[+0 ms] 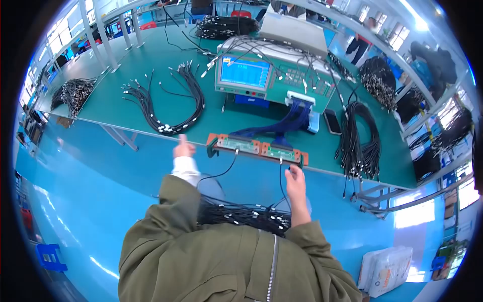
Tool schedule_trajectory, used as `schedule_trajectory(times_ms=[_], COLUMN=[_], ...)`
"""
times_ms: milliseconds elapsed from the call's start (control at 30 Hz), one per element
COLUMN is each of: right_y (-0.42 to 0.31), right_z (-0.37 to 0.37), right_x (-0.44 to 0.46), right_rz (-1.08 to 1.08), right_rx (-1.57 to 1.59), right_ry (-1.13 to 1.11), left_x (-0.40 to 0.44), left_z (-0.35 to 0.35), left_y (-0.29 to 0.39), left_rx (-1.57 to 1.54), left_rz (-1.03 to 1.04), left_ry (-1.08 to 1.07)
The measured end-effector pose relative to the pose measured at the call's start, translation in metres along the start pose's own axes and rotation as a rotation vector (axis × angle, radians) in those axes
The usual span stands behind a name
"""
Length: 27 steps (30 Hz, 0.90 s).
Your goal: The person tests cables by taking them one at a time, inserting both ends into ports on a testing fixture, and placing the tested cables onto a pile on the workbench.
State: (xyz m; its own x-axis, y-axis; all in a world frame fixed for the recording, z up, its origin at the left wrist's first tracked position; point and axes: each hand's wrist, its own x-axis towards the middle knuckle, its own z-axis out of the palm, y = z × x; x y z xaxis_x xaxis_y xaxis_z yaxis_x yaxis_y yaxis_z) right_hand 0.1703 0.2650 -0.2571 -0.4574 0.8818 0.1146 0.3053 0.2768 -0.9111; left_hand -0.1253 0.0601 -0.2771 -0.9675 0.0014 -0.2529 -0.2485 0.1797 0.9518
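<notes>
My left hand (184, 148) is by the table's front edge, left of the boards, fingers partly smeared and nothing clearly visible in them. Below the right end of the right green board (282, 153), my right hand (296, 176) is raised with its fingers bent; whether it holds anything is unclear. The left green board (238, 145) sits beside it on the edge. A black cable hangs from each board toward a pile of black cables (241, 215) on my lap. Blue wires (289, 123) run from the boards to the tester (251, 70), whose screen is lit.
Black cable bundles lie on the green table (126, 65) at left, such as a curved one (193, 113), and at right (359, 138). A phone (332, 122) lies beside the tester. A person (359, 45) stands in the background. White bags (385, 272) are on the floor.
</notes>
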Motion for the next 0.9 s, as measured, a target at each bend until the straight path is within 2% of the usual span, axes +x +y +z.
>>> schedule_trajectory(times_ms=[100,167,300,400,500,533,567,600,667,700,733,767,833,900], right_y=[-0.006,-0.006,-0.015,-0.022,-0.034,-0.043,-0.051,-0.05,-0.062,-0.068,-0.073,-0.084,-0.111,-0.113], right_z=[-0.001,0.004,0.008,0.003,-0.001,-0.001,0.003,0.013,0.029,0.041,0.05,0.054,0.057,0.059], right_x=[-0.016,-0.021,-0.024,-0.025,-0.032,-0.036,-0.041,-0.044,-0.052,-0.051,-0.049,-0.043,-0.029,-0.023], right_rz=[0.066,0.098,0.001,-0.009,0.048,0.072,0.099,0.174,0.451,0.55,0.642,0.611,0.851,0.728], right_rx=[0.138,0.177,0.15,0.182,0.312,0.358,0.403,0.545,1.138,1.267,1.397,1.406,1.51,1.621], right_ry=[0.003,-0.101,-0.105,-0.103,-0.143,-0.262,-0.381,-0.651,-1.07,-1.107,-1.139,-1.107,-1.063,-1.103], left_x=[0.07,0.087,0.158,0.118,0.073,0.052,0.052,0.032,-0.051,-0.08,-0.092,-0.112,-0.152,-0.156], left_z=[-0.036,-0.042,-0.038,-0.043,-0.058,-0.062,-0.074,-0.076,-0.064,-0.056,-0.057,-0.058,-0.065,-0.057], left_y=[-0.003,0.013,-0.032,0.001,0.022,0.032,0.02,0.021,0.05,0.045,0.025,0.02,0.023,0.015], left_rx=[-0.001,0.25,0.138,-0.139,-0.58,-0.745,-0.869,-0.919,-1.001,-0.978,-0.843,-0.839,-0.249,-0.329], left_rz=[-0.072,-0.068,-0.075,-0.173,-0.312,-0.342,-0.344,-0.305,-0.153,-0.032,0.057,0.06,0.092,0.4], left_ry=[0.149,0.068,0.063,0.015,0.001,-0.011,-0.233,-0.343,-0.506,-0.616,-0.837,-0.878,-1.005,-0.838])
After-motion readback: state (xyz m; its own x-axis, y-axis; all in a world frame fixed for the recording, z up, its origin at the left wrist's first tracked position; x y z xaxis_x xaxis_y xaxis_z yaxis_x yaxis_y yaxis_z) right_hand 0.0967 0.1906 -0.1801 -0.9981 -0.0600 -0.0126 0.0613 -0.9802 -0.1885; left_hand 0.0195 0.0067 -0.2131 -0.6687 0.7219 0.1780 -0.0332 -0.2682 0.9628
